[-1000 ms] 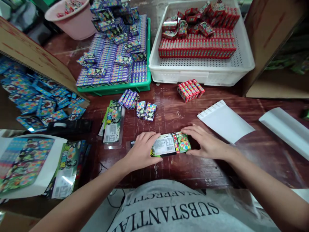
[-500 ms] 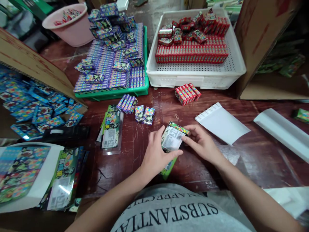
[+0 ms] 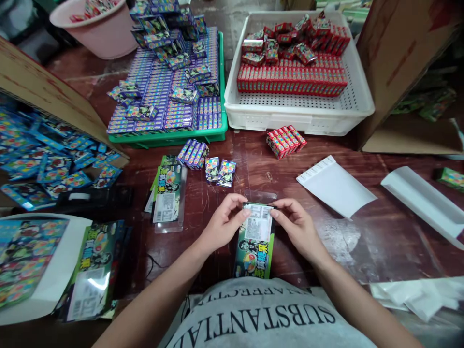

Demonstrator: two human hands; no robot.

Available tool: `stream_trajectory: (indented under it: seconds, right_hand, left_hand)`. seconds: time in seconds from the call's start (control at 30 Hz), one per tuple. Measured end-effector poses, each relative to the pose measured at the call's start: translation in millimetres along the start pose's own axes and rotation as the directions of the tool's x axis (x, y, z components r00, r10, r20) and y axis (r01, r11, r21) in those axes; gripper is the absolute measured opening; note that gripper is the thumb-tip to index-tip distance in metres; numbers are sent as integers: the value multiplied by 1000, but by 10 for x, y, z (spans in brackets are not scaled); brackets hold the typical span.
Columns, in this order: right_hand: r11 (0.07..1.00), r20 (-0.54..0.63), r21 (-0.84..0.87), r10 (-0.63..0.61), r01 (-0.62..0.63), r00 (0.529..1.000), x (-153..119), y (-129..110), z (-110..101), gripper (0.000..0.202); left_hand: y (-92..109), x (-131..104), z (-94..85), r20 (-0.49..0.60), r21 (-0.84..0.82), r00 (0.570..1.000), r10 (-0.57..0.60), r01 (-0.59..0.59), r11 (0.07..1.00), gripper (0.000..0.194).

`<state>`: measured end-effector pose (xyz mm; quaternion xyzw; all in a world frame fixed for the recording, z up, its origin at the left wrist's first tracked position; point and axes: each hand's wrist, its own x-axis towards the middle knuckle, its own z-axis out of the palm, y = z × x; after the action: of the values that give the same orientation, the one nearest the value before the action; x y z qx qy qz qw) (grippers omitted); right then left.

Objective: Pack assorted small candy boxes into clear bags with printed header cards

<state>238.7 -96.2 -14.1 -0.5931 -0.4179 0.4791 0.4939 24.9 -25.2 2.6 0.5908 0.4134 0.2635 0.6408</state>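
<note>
My left hand [image 3: 226, 220] pinches the upper left corner of a flat printed candy bag [image 3: 255, 241], thumb on top. At its upper right corner my right hand [image 3: 295, 224] grips the same bag, thumb also on its face. The bag is green and black with a white label, and its lower end reaches toward my shirt. A clear plastic edge shows just beyond the fingers. Left of my hands lie similar candy bags [image 3: 168, 193] in a small stack. Two loose purple candy boxes [image 3: 226, 172] and a row of purple boxes [image 3: 193, 153] sit beyond.
A green tray [image 3: 170, 138] of purple boxes and a white basket [image 3: 300, 120] of red boxes stand at the back. Red boxes [image 3: 286, 141] sit before the basket. White sheets [image 3: 335, 188] lie right. Cardboard walls [image 3: 395, 72] flank both sides; more candy bags [image 3: 90, 275] lie lower left.
The candy bag has turned from a slant to nearly straight and lies lower, with its printed length showing. My hands have shifted to its upper corners.
</note>
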Motion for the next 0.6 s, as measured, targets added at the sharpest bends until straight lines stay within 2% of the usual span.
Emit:
stream_trajectory:
  seconds: [0.1,0.17,0.27,0.33,0.43,0.5,0.6]
  right_hand:
    - [998,37,-47,37,-35,999,7,-38,47,25]
    - [999,53,-49,1,1,999,31,-43,54,24]
    - [997,54,-2,-81,81,995,69,-47,37,36]
    - [993,97,-43,-104,109,990,91,-86,2,35]
    - [980,192,-154,-99,130,976,122,-221,-50,17]
    - [982,213,-166,-55,92,976,145,-333,-53,16]
    - [987,178,-157,61,-33,982,193,-464,-9,19]
  left_hand:
    - [38,30,-26,-66,13,997,34,-34,999,14]
    - [59,45,-23,-108,-21,994,29,-31,999,12]
    - [97,54,-23,-143,-82,990,-15,4,997,17]
    - [134,51,-44,-126,-67,992,-32,24,997,23]
    - [206,40,-95,-63,6,998,-25,25,1000,19]
    - [258,39,-123,-40,37,999,-23,25,999,17]
    - [333,69,-142,-38,46,996,-75,77,996,15]
